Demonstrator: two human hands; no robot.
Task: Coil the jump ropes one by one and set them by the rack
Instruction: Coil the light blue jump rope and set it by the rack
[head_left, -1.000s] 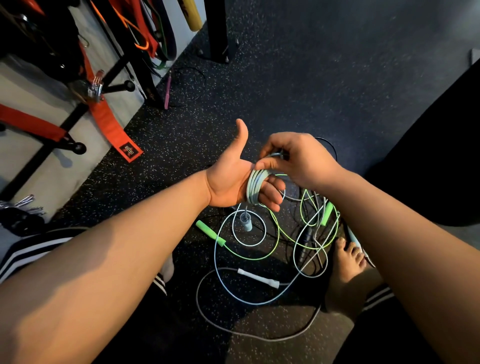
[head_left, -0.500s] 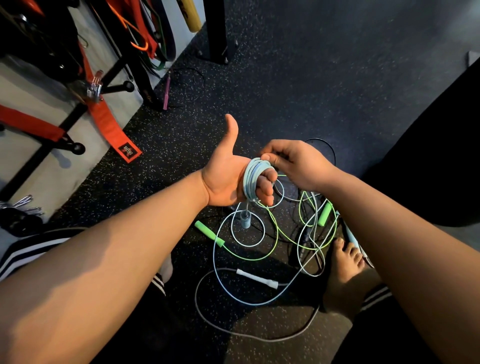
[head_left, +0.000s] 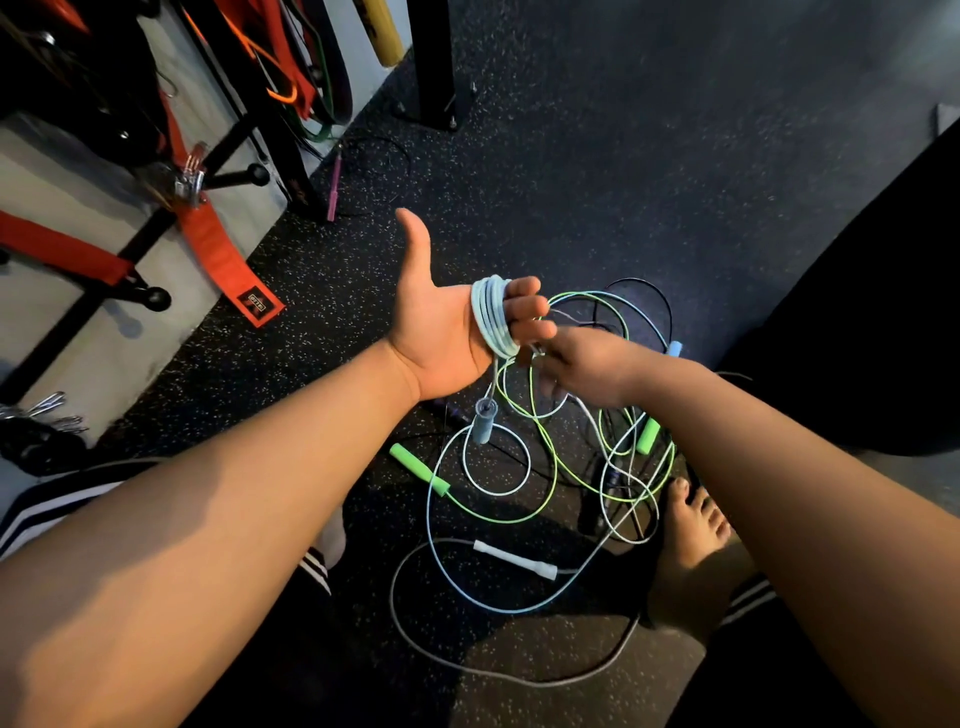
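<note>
Tightly round left fingers (head_left: 521, 306), pale-blue rope (head_left: 490, 318).

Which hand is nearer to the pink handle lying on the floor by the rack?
Left. The left hand is below and right of the pink handle; the right hand lies farther right, past the left hand.

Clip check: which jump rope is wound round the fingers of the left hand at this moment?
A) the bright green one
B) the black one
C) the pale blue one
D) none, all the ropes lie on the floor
C: the pale blue rope sits in several loops round the fingers of the left hand, its blue-grey handle dangling below, while the green handle lies on the floor.
</note>
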